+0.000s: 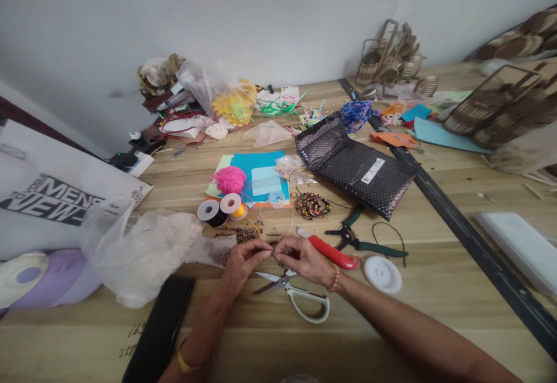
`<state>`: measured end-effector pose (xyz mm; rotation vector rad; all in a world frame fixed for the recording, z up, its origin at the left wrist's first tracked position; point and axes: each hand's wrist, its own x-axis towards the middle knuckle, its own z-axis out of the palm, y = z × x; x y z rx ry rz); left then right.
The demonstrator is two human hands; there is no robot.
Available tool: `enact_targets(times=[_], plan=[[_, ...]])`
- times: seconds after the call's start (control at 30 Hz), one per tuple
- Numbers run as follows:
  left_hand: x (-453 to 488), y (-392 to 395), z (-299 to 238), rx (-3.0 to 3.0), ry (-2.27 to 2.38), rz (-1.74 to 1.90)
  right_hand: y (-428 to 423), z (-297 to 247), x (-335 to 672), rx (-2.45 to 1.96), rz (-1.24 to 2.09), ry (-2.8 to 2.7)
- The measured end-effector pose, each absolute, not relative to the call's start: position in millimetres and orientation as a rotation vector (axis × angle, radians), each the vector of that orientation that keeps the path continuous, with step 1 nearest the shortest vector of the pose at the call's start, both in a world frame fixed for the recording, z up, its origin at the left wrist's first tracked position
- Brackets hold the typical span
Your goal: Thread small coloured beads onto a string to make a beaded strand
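My left hand (244, 262) and my right hand (304, 261) meet fingertip to fingertip over the wooden table, each closed in a pinch. Whatever lies between the fingers is thin and too small to name. Just beyond them is a little heap of multicoloured beads (248, 234), and a coiled strand of beads (312, 205) lies further back. White-handled scissors (308, 307) rest with blades spread below the right hand. Beside that hand are a red-handled knife (334, 252) and green-handled pliers (380, 248).
Spools of black thread (211, 213) and yellow thread (233, 205) stand near pink yarn (230, 180). A black bubble mailer (361, 168) lies behind the pliers. A white spool (383, 274) sits at right, a black phone-like slab (161, 325) at left, near a plastic bag (143, 249).
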<state>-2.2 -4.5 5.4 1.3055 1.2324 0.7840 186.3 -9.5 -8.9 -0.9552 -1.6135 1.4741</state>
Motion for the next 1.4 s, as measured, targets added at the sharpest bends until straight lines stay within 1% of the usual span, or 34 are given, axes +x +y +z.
enact_targets(times=[0.23,1.4], plan=[[-2.5,-3.7,3.5,1.289,1.235,0.803,-9.4,-9.9,186.8,-0.925,1.527,-1.578],[-1.8,-4.3,5.6,1.347,1.204,0.775,-10.3,-9.6,186.3,-0.941,1.539,-1.579]])
